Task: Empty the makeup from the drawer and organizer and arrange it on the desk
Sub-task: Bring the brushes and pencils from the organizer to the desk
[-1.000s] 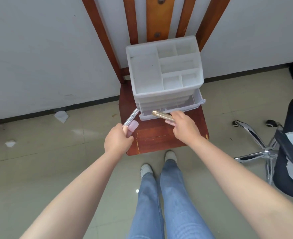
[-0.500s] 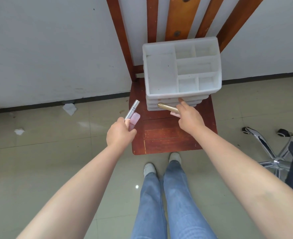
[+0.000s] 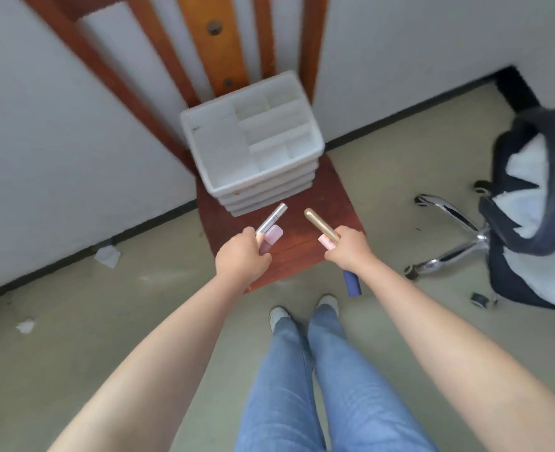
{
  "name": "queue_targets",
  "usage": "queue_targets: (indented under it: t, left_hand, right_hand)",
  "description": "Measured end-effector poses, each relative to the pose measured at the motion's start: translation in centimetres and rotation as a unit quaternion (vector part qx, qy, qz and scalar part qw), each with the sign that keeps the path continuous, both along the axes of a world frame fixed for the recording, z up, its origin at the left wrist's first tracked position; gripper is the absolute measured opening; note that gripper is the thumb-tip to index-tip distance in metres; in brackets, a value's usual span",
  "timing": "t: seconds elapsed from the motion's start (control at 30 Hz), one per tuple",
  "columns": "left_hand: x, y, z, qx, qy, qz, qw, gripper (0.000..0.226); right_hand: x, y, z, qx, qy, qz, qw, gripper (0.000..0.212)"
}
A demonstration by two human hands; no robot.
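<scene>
A white organizer (image 3: 223, 151) with open top compartments and shut drawers stands on the seat of a red wooden chair (image 3: 331, 203). My left hand (image 3: 241, 256) grips a silver tube (image 3: 272, 218) and a pink item (image 3: 272, 237) in front of the organizer. My right hand (image 3: 351, 247) holds a gold tube (image 3: 320, 223), a small pink item (image 3: 326, 243) and a dark blue tube (image 3: 351, 283) that sticks out below the fist. Both hands hover over the seat's front part. The top compartments look bare.
A white wall rises behind the chair. A black office chair (image 3: 530, 203) with a chrome base (image 3: 455, 243) stands at the right. Scraps of white paper (image 3: 107, 256) lie on the floor at the left. My legs and shoes (image 3: 279, 316) are below the seat.
The drawer that stood open a second ago is shut. My right hand has drawn back from the organizer with the gold tube. The view has tilted and swung left.
</scene>
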State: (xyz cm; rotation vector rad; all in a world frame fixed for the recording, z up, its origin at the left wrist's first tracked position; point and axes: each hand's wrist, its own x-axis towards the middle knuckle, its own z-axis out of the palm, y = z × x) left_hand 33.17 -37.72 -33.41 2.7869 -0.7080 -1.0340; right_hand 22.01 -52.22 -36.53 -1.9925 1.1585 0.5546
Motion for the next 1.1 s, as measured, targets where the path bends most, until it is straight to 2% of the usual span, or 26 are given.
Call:
queue_targets:
  t: [0.07, 0.17, 0.23, 0.3, 0.47, 0.67, 0.87, 1.03, 1.1]
  left_hand:
    - [-1.9, -3.1, 0.6, -0.009, -0.006, -0.079, 0.997, 0.024]
    - [-5.1, -7.3, 1.9, -0.025, -0.018, -0.182, 0.983, 0.024]
    - [-8.7, -10.2, 3.1, -0.036, -0.022, -0.28, 0.959, 0.028]
    - [-12.8, -12.0, 4.1, -0.045, -0.043, -0.393, 0.917, 0.031]
    - [-26.3, -12.7, 6.2, -0.051, -0.068, -0.628, 0.774, 0.035]
    - [-47.5, -4.6, 8.0, -0.077, -0.068, -0.811, 0.576, 0.037]
    - [-69.1, 10.1, 8.0, -0.101, -0.048, -0.911, 0.396, 0.035]
    - [-84.3, 24.2, 8.4, -0.122, -0.023, -0.955, 0.268, 0.033]
    - [-89.4, 28.7, 8.7, -0.128, -0.014, -0.967, 0.22, 0.032]
  right_hand:
    - [-3.5, -1.2, 1.3, -0.002, -0.009, -0.062, 0.998, 0.018]
    - [-8.7, -2.3, 3.6, -0.032, -0.015, -0.155, 0.987, 0.015]
    - [-13.8, -2.3, 5.4, -0.069, 0.0, -0.22, 0.973, 0.014]
    - [-19.0, -0.8, 6.9, -0.105, 0.019, -0.286, 0.952, 0.014]
    - [-31.8, 7.4, 9.3, -0.169, 0.099, -0.44, 0.876, 0.025]
    - [-47.7, 23.3, 10.4, -0.195, 0.221, -0.576, 0.763, 0.026]
    - [-63.4, 42.1, 10.5, -0.181, 0.278, -0.703, 0.629, 0.023]
    - [-74.1, 56.2, 11.1, -0.183, 0.277, -0.792, 0.512, 0.027]
    - [-78.0, 60.5, 11.7, -0.162, 0.292, -0.81, 0.482, 0.027]
